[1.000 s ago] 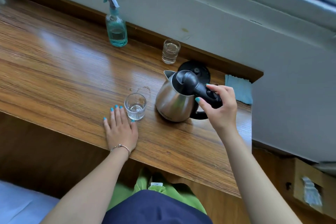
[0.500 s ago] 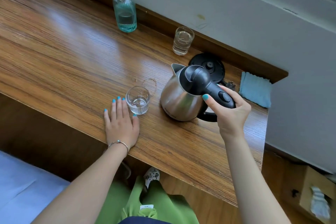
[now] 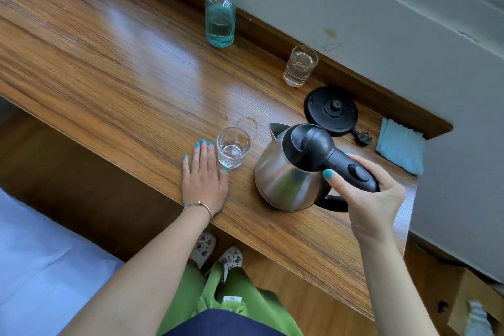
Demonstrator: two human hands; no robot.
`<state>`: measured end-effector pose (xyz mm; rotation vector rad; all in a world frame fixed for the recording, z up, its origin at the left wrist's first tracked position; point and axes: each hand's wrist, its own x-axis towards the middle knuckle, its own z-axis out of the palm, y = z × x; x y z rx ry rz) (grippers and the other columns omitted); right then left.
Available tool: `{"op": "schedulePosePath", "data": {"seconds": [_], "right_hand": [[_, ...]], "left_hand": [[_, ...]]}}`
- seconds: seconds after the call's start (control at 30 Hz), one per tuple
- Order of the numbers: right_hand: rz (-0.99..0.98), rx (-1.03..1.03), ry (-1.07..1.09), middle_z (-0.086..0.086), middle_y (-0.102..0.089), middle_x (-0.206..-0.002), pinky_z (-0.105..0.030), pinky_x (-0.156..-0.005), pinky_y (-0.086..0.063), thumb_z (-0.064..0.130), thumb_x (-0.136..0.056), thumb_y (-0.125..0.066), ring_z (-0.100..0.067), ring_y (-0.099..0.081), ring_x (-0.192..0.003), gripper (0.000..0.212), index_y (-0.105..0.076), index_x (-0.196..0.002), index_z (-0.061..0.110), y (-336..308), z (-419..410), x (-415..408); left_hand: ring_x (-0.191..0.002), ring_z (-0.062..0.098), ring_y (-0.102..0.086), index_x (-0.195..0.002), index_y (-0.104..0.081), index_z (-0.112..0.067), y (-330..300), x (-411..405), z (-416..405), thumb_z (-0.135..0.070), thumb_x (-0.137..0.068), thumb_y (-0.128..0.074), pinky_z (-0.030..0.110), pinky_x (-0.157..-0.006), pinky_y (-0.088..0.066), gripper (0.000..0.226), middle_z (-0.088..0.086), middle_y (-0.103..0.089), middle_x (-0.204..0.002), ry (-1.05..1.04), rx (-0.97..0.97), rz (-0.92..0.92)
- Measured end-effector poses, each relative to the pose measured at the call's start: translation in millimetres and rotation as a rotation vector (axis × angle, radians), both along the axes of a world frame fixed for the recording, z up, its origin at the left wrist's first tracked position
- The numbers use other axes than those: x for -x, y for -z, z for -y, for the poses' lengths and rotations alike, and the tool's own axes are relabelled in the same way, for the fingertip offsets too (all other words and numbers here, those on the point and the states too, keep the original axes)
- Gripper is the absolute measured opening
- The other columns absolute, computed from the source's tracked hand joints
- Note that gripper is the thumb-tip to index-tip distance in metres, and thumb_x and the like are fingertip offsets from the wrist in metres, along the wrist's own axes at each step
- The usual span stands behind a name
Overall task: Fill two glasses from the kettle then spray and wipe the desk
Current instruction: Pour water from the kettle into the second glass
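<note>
- Right hand: wrapped around the black handle of the stainless-steel electric kettle, thumb on the near side of the grip beside the oval switch. The kettle appears upright, near the front edge of the wooden desk, its spout towards the near glass; whether its bottom touches the wood cannot be told.
- Left hand: flat, palm down, fingers together, holding nothing; thumb tip against the foot of the near glass.
- Near glass: upright, only a shallow layer of water at the bottom. A faint ring mark lies on the wood just behind it.
- Far glass: upright by the back ledge, water most of the way up.
- Kettle base: round, black, bare, behind the kettle; its plug lies loose on the desk.
- Spray bottle: ribbed teal, upright at the back ledge, partly filled.
- Blue cloth: folded, at the desk's right end.
- No brand or writing is legible on any item.
</note>
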<state>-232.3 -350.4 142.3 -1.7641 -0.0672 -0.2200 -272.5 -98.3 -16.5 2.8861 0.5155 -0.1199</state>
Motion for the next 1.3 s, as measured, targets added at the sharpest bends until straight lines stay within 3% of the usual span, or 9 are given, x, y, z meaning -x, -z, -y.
{"op": "schedulePosePath", "data": {"seconds": [0.2, 0.33, 0.43, 0.53, 0.63, 0.8, 1.0, 1.13, 1.3], "right_hand": [[-0.012, 0.046, -0.019, 0.014, -0.076, -0.089, -0.015, -0.068, -0.056, 0.022, -0.056, -0.087, -0.004, -0.072, -0.081, 0.038, -0.073, -0.091, 0.03, -16.4, -11.0, 16.3], [-0.041, 0.103, -0.019, 0.017, -0.075, -0.086, -0.017, -0.068, -0.058, 0.024, -0.054, -0.086, -0.003, -0.072, -0.08, 0.038, -0.072, -0.089, 0.025, -22.7, -22.2, 22.2], [-0.053, 0.127, -0.004, 0.016, -0.076, -0.085, -0.017, -0.069, -0.058, 0.024, -0.053, -0.086, -0.003, -0.072, -0.079, 0.038, -0.072, -0.089, 0.024, -23.6, -27.0, 24.1], [-0.068, 0.166, -0.002, 0.017, -0.075, -0.085, -0.018, -0.07, -0.058, 0.025, -0.053, -0.088, -0.004, -0.072, -0.08, 0.039, -0.073, -0.089, 0.026, -25.1, -31.8, 25.5], [-0.082, 0.206, -0.013, 0.017, -0.075, -0.085, -0.018, -0.07, -0.057, 0.018, -0.054, -0.09, -0.004, -0.072, -0.081, 0.04, -0.073, -0.089, 0.026, -27.9, -34.5, 25.1], [-0.104, 0.213, 0.004, 0.013, -0.076, -0.084, -0.029, -0.072, -0.061, 0.027, -0.051, -0.088, -0.008, -0.073, -0.082, 0.041, -0.073, -0.089, 0.027, -32.8, -37.8, 26.1], [-0.077, 0.259, -0.028, 0.021, -0.074, -0.084, -0.014, -0.066, -0.056, 0.034, -0.051, -0.087, 0.0, -0.071, -0.08, 0.04, -0.072, -0.088, 0.033, -38.5, -42.3, 23.9], [-0.063, 0.265, -0.049, 0.019, -0.075, -0.084, -0.013, -0.066, -0.055, 0.038, -0.051, -0.088, -0.001, -0.072, -0.078, 0.036, -0.074, -0.084, 0.041, -41.4, -44.8, 18.6], [-0.061, 0.296, -0.086, 0.022, -0.074, -0.085, -0.011, -0.066, -0.055, 0.036, -0.052, -0.088, 0.002, -0.071, -0.08, 0.039, -0.073, -0.088, 0.037, -43.9, -48.4, 10.8]], "left_hand": [[-0.151, 0.024, -0.006, -0.156, -0.012, -0.014, 3.6, 2.5, -29.8, -0.069, -0.091, -0.007, 0.046, -0.122, -0.007, 0.085, 0.008, -0.009, -0.164, 0.175, -0.046, 0.001], [-0.152, 0.024, -0.002, -0.156, -0.015, -0.026, 3.3, -1.8, -42.3, -0.082, -0.083, -0.004, 0.046, -0.121, -0.002, 0.093, 0.01, -0.003, -0.164, 0.184, -0.052, -0.02], [-0.152, 0.025, 0.001, -0.154, -0.02, -0.034, 0.0, -5.7, -47.0, -0.088, -0.078, -0.004, 0.056, -0.117, -0.001, 0.094, 0.012, -0.004, -0.164, 0.183, -0.081, -0.033], [-0.151, 0.026, 0.004, -0.154, -0.017, -0.038, -1.0, -6.3, -50.9, -0.09, -0.076, -0.003, 0.068, -0.11, 0.0, 0.094, 0.014, -0.004, -0.164, 0.157, -0.104, -0.029], [-0.151, 0.025, -0.002, -0.153, -0.02, -0.036, -1.1, -5.8, -48.2, -0.09, -0.076, -0.003, 0.07, -0.11, -0.003, 0.096, 0.013, -0.008, -0.164, 0.156, -0.086, -0.011], [-0.151, 0.024, -0.003, -0.153, -0.021, -0.035, -0.1, -5.6, -49.8, -0.089, -0.077, -0.011, 0.068, -0.112, -0.002, 0.094, 0.012, -0.008, -0.164, 0.159, -0.054, 0.015], [-0.151, 0.026, 0.002, -0.156, -0.001, -0.033, 6.0, -6.6, -50.3, -0.088, -0.077, 0.001, 0.061, -0.115, 0.002, 0.096, 0.013, -0.001, -0.164, 0.177, -0.076, 0.028], [-0.151, 0.024, 0.007, -0.154, 0.014, -0.032, 9.1, -7.7, -50.3, -0.088, -0.077, 0.006, 0.055, -0.118, 0.007, 0.096, 0.011, 0.008, -0.164, 0.18, -0.072, 0.03], [-0.151, 0.024, 0.008, -0.155, 0.011, -0.032, 9.4, -7.4, -50.3, -0.088, -0.077, 0.004, 0.054, -0.119, 0.006, 0.096, 0.01, 0.006, -0.164, 0.18, -0.062, 0.035]]}}
